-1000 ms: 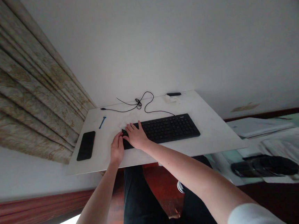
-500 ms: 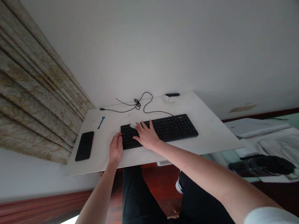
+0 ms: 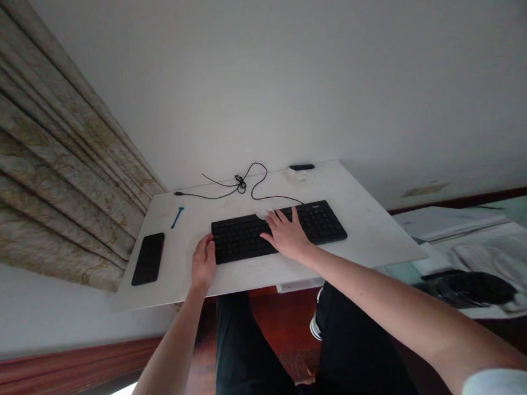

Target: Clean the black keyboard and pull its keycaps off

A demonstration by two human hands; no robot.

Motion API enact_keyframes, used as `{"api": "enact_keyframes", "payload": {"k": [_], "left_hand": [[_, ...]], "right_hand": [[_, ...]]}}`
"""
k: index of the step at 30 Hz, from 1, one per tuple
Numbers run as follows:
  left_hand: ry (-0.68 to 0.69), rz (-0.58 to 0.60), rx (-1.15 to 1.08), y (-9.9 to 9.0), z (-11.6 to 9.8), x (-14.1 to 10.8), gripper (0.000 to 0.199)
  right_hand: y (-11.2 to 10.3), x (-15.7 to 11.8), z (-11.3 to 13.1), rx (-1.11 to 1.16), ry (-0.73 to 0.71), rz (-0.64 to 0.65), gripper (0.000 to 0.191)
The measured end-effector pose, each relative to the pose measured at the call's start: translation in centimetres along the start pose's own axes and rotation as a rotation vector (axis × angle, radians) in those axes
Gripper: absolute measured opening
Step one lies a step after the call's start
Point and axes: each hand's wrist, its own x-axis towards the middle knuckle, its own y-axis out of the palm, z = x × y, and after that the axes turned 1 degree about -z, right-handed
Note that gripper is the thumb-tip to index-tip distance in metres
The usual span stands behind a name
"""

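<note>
Here we are at the white bench (image 3: 377, 236), and the black keyboard (image 3: 278, 232) sits in the middle, close to the front edge! The right grip (image 3: 286, 234) is open, fingers fanned across the upper keys, with a small white scrap (image 3: 263, 213) right by the fingertips on the keyboard's back edge. Is it pinched? Impossible to say from this view. The left grip (image 3: 203, 264) is open too, curved against the keyboard's left end, with nothing visible in it.

Behind the keys, the keyboard cable (image 3: 241, 186) snakes toward the back edge and gathers in a loose knot. A hard tug there could drag the keyboard askew. Watch that white scrap as well: one careless finger could flick it off or push it down among the keys. Over at the left end, a black phone (image 3: 148, 259) lies near the front-left corner, with a blue plastic stick (image 3: 177, 217) just beyond it. A wide sweep of the left grip could knock either one, and the phone hasn't far to fall!
</note>
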Motion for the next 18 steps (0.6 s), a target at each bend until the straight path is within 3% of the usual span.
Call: {"api": "enact_keyframes", "payload": {"k": [13, 18], "left_hand": [[-0.011, 0.000, -0.019, 0.0, 0.0, 0.1, 0.041], [-0.006, 0.000, -0.016, 0.0, -0.2, 0.1, 0.041]], "right_hand": [[-0.4, -2.9, -6.9, -0.095, 0.127, 0.029, 0.069], [-0.7, -4.0, -10.0, -0.136, 0.237, 0.045, 0.071]]}}
